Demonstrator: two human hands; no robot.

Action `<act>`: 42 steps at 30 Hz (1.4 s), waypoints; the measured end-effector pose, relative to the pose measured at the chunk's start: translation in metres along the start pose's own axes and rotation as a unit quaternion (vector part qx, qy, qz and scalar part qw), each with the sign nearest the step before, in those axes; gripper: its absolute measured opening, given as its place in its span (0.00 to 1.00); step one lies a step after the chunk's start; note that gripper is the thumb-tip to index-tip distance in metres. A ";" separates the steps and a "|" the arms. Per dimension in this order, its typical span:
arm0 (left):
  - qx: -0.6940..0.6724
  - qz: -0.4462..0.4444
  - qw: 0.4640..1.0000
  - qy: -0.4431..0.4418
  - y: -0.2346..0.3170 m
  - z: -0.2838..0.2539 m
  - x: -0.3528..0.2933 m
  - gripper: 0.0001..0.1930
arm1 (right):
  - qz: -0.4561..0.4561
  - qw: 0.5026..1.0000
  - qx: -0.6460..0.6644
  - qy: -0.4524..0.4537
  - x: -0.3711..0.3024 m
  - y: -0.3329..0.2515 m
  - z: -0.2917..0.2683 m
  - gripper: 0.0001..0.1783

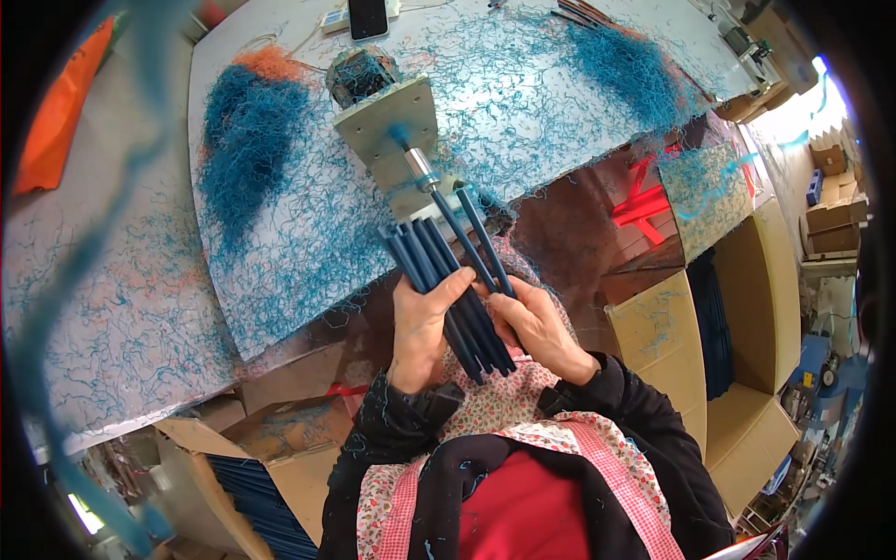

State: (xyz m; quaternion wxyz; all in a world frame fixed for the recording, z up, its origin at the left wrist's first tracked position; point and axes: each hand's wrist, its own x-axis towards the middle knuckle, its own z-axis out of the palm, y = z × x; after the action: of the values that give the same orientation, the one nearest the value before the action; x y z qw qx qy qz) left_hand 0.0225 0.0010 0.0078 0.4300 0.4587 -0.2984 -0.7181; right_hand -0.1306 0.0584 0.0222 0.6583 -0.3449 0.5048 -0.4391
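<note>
"How are you working there?"
"My left hand is curling round a bundle of dark blue rods, thumb pressing across them, far ends pointing toward the worktop."
"And on the right?"
"My right hand is slanting in, thumb and fingers pinching one rod. Another rod is running from between my hands to the far metal chuck."
</note>
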 end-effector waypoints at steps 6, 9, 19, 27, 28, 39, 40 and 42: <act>-0.141 -0.096 0.985 -0.012 -0.021 -0.011 -0.031 0.17 | 0.002 1.000 -0.014 -0.003 0.006 -0.002 0.007 0.15; -0.128 -0.120 0.984 -0.018 -0.018 -0.010 -0.040 0.18 | 0.023 0.999 -0.036 0.006 -0.009 -0.005 0.008 0.14; -0.009 0.032 0.999 0.030 0.006 0.002 -0.008 0.08 | 0.036 0.998 -0.043 -0.016 0.004 0.002 -0.005 0.18; -0.054 0.032 0.998 0.018 -0.003 0.015 0.002 0.12 | -0.009 0.998 -0.023 0.058 -0.016 0.005 0.004 0.22; -0.053 0.031 0.998 0.018 -0.005 0.016 -0.001 0.12 | -0.009 0.998 -0.022 0.059 -0.012 0.004 0.003 0.22; -0.061 -0.042 0.997 -0.007 -0.014 0.001 -0.033 0.15 | -0.002 0.998 -0.029 0.059 -0.022 0.012 0.000 0.20; -0.045 -0.020 0.999 -0.006 -0.009 0.002 -0.031 0.15 | -0.002 0.998 -0.029 0.061 -0.017 0.009 0.000 0.20; -0.041 -0.019 0.999 -0.009 -0.002 0.003 -0.026 0.15 | -0.013 0.998 -0.032 0.046 -0.005 0.002 -0.003 0.20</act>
State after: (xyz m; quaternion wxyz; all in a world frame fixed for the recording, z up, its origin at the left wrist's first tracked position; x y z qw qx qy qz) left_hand 0.0244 0.0251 0.0175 0.4319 0.4396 -0.2644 -0.7418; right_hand -0.1331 0.0641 0.0212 0.6173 -0.3521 0.5439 -0.4463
